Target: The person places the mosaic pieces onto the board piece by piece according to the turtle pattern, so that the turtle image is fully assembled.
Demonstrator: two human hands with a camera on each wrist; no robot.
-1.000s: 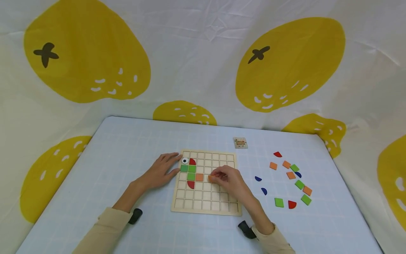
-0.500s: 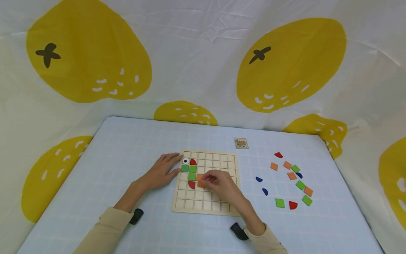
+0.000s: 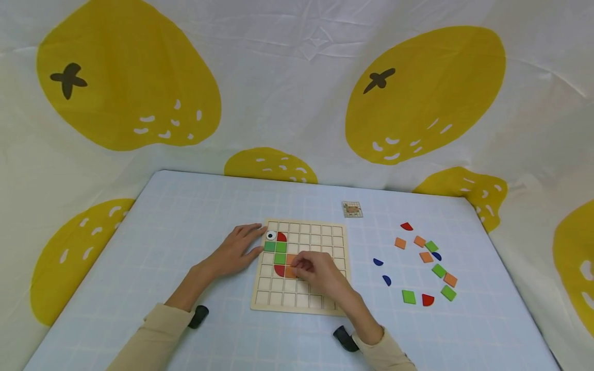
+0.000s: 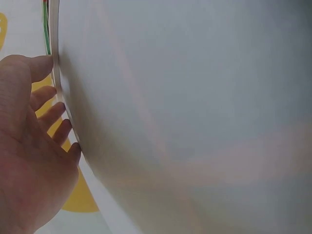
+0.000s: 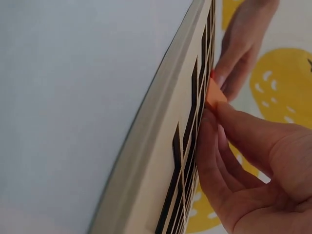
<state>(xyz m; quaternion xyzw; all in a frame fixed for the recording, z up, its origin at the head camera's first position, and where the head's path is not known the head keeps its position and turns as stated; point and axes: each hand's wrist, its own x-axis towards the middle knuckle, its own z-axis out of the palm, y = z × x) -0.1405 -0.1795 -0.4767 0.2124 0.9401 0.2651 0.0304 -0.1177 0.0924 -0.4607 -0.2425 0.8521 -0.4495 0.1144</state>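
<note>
A square wooden grid board (image 3: 328, 235) lies on the table. My right hand (image 3: 320, 270) is over its middle and pinches an orange square tile (image 5: 215, 94) between thumb and fingers. In the right wrist view that tile is tilted against the board. It sits at the cell right of a lower red quarter-circle tile (image 3: 279, 270). Above is another orange tile (image 3: 290, 258), partly covered by my fingers. Green tiles (image 3: 280, 258), an upper red quarter-circle tile (image 3: 281, 237) and a round eye tile (image 3: 271, 235) fill nearby cells. My left hand (image 3: 234, 251) rests with extended fingers at the board's left edge.
Right of the board lie scattered loose tiles: orange squares (image 3: 426, 257), green squares (image 3: 409, 297), red quarter-circles (image 3: 428, 300) and blue half-circles (image 3: 387, 280). A small pattern card (image 3: 352, 209) lies behind the board's right corner. A patterned curtain (image 3: 287, 103) stands behind the table.
My right hand has moved left across the board with the orange tile, then slightly down to the cell beside the lower red quarter-circle. The left hand has stayed at the board's edge.
</note>
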